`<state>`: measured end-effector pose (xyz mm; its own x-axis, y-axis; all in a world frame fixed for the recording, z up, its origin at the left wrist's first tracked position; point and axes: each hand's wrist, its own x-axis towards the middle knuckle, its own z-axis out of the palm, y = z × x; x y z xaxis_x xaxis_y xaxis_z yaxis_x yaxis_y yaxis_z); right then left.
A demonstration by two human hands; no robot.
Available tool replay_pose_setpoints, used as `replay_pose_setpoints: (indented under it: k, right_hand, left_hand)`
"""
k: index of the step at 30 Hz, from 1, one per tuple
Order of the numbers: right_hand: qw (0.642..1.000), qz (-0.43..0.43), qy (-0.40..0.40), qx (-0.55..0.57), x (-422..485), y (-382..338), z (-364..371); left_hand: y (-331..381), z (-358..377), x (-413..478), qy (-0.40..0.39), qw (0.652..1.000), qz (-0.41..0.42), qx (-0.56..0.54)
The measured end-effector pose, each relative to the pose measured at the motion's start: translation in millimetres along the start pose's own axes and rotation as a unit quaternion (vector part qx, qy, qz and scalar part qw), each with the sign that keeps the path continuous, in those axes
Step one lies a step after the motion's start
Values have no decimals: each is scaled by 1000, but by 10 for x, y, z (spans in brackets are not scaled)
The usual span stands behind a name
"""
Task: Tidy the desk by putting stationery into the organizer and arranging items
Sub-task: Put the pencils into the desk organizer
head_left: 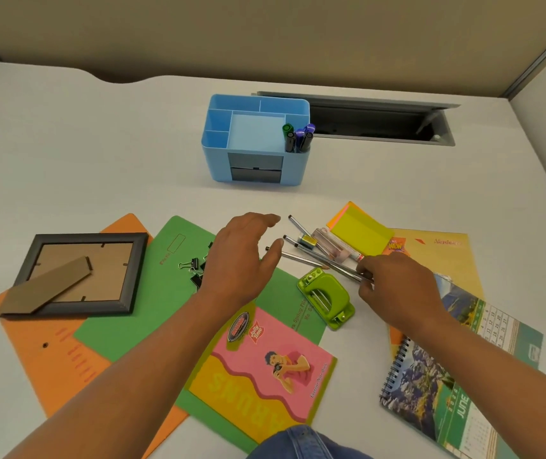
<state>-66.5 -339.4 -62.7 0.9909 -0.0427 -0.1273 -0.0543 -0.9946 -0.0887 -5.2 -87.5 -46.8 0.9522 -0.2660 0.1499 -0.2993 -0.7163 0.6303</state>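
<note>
A blue organizer [251, 154] stands upright at the middle back of the white desk, with several pens [299, 138] in its front right compartment. Several grey pencils [311, 256] lie scattered at the centre. My right hand [397, 286] pinches the near ends of some of these pencils beside a green hole punch [327, 298]. My left hand [245, 256] hovers with relaxed fingers just left of the pencils, above black binder clips [195, 266] on a green folder [165, 293].
A picture frame [79, 276] lies face down on an orange folder [49, 352] at the left. Sticky notes [361, 236], a pink eraser pack [331, 243], a notebook [265, 369], a yellow folder [440, 256] and a spiral calendar [447, 376] lie around. A cable hatch [374, 124] gapes behind the organizer.
</note>
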Motion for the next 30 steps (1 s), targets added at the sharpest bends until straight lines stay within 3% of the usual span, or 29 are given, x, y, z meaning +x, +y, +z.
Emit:
replay_pose_setpoints:
  k: [4, 10, 17, 20, 23, 30]
  right_hand:
    - [993, -18, 96, 68, -98, -85, -350]
    - [966, -80, 135, 206, 22, -466, -960]
    - [912, -132, 141, 361, 281, -997, -1358]
    - [891, -106, 145, 416, 407, -1075, -1403]
    - [902, -73, 121, 409, 499, -1025, -1314]
    - [921, -9, 64, 384, 481, -869, -1043]
  left_hand:
    - [67, -72, 43, -4, 999, 43, -10]
    - [387, -314, 134, -85, 987, 137, -29]
    - [371, -725, 384, 39, 982, 185, -6]
    - [211, -1041, 600, 116, 981, 152, -42]
    - [28, -1317, 855, 187, 976, 81, -79]
    - [-375, -1394, 1391, 132, 988, -49, -64]
